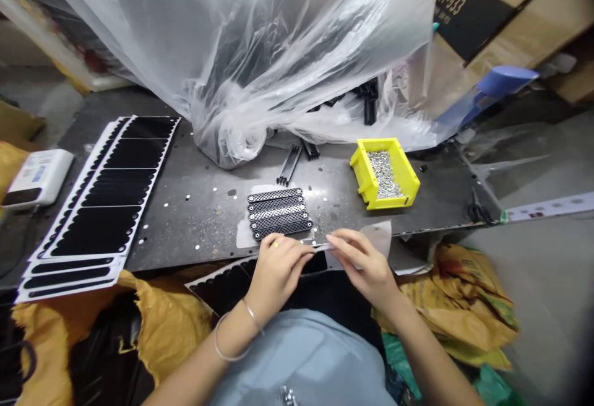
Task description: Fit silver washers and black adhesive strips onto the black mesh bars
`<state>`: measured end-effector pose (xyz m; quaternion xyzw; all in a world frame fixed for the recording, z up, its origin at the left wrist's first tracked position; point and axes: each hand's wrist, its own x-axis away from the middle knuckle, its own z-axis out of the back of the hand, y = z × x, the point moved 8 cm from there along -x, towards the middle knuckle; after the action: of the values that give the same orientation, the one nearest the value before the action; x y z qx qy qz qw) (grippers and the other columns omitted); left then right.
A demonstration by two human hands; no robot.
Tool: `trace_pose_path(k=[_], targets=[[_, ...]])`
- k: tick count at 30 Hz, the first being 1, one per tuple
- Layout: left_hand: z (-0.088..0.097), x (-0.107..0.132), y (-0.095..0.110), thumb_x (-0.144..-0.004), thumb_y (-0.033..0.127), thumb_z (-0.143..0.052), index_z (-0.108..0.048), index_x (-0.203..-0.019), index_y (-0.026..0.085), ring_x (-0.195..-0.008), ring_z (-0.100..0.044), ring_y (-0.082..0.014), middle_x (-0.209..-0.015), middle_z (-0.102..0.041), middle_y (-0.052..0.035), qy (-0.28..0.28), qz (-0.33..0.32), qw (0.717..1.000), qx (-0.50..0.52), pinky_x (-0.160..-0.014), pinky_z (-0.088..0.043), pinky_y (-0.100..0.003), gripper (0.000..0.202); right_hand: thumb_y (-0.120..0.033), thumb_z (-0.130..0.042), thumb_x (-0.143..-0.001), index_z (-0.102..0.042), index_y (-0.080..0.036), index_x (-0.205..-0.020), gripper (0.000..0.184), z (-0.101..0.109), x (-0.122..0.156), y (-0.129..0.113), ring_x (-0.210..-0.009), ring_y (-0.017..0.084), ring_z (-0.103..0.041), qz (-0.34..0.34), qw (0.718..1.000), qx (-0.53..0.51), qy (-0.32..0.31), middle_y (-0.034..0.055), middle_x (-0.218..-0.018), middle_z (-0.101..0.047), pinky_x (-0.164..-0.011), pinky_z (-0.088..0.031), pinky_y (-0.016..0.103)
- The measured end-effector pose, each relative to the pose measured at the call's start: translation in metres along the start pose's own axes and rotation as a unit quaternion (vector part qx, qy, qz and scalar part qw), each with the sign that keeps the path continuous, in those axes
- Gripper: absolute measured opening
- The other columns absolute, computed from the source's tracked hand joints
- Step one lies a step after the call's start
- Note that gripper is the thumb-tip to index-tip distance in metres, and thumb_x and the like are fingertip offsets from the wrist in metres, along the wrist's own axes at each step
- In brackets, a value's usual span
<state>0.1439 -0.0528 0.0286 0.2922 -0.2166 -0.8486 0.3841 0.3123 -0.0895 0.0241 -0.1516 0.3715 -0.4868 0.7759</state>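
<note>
Left hand [277, 273] and right hand [366, 267]: fingertips pinching one thin pale strip [321, 248]. Step: seemingly fine handling; next move needs steady fingers.

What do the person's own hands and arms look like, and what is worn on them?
Both forearms are bare and no gloves are worn. The left hand shows a small yellow spot, probably a ring; its wrist has a thin silvery bangle. The right hand shows no jewellery.
</note>
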Motion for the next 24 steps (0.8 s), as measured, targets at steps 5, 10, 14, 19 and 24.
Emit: trace_pose_path(k=[5,10,14,19,24], targets=[[-0.008,-0.019,0.002,-0.105,0.021,-0.05,-0.068,-0.093,0.021,-0.078,-0.061,-0.0149,-0.083,-0.07,0.0011,0.027,0.012,0.998,0.053,-0.091,-0.036,-0.039,0.022,-0.009,-0.062,-0.097,-0.05,-0.034,-0.153,0.063,-0.012,-0.001,-0.001,-0.095,0.021,-0.069,0.004,0.999,-0.003,0.053,0.0148,-0.143,-0.055,-0.086,-0.062,0.039],[-0.016,-0.013,-0.005,-0.104,0.018,-0.052,-0.069,-0.096,0.021,-0.073,-0.059,-0.0149,-0.077,-0.067,0.0015,0.073,-0.007,0.997,0.026,-0.084,-0.035,-0.037,0.018,-0.009,-0.069,-0.092,-0.072,-0.029,-0.126,0.039,0.002,0.016,0.007,-0.1,0.021,-0.07,0.0,0.996,-0.062,0.065,0.0101,-0.133,-0.061,-0.088,-0.064,0.036],[-0.026,-0.008,-0.009,-0.104,0.017,-0.054,-0.07,-0.109,0.024,-0.073,-0.064,-0.0153,-0.081,-0.07,0.0034,0.12,-0.034,0.992,-0.036,-0.079,-0.037,-0.034,0.018,-0.032,-0.073,-0.094,-0.069,-0.029,-0.104,0.011,0.039,0.03,0.025,-0.1,0.025,-0.072,-0.13,0.963,-0.207,0.11,0.0098,-0.12,-0.059,-0.087,-0.065,0.045],[0.009,0.011,-0.026,-0.099,0.01,-0.059,-0.066,-0.13,0.032,-0.103,-0.069,-0.0206,-0.111,-0.071,-0.0003,0.165,0.001,0.986,-0.036,-0.091,-0.046,-0.034,0.039,-0.019,-0.063,-0.098,-0.067,-0.032,-0.127,0.032,0.025,-0.023,0.0,-0.086,0.019,-0.065,-0.136,0.983,-0.093,0.082,0.0078,-0.107,-0.058,-0.073,-0.062,0.035],[0.071,0.041,-0.082,-0.097,0.022,-0.068,-0.07,-0.112,0.026,-0.086,-0.066,-0.0164,-0.098,-0.072,-0.0001,0.165,0.189,0.968,-0.019,-0.089,-0.046,-0.034,0.015,-0.017,-0.06,-0.102,-0.066,-0.02,-0.129,0.028,-0.064,-0.084,-0.043,-0.095,0.019,-0.067,0.076,0.995,-0.02,-0.061,0.008,-0.109,-0.072,-0.081,-0.054,0.034]])
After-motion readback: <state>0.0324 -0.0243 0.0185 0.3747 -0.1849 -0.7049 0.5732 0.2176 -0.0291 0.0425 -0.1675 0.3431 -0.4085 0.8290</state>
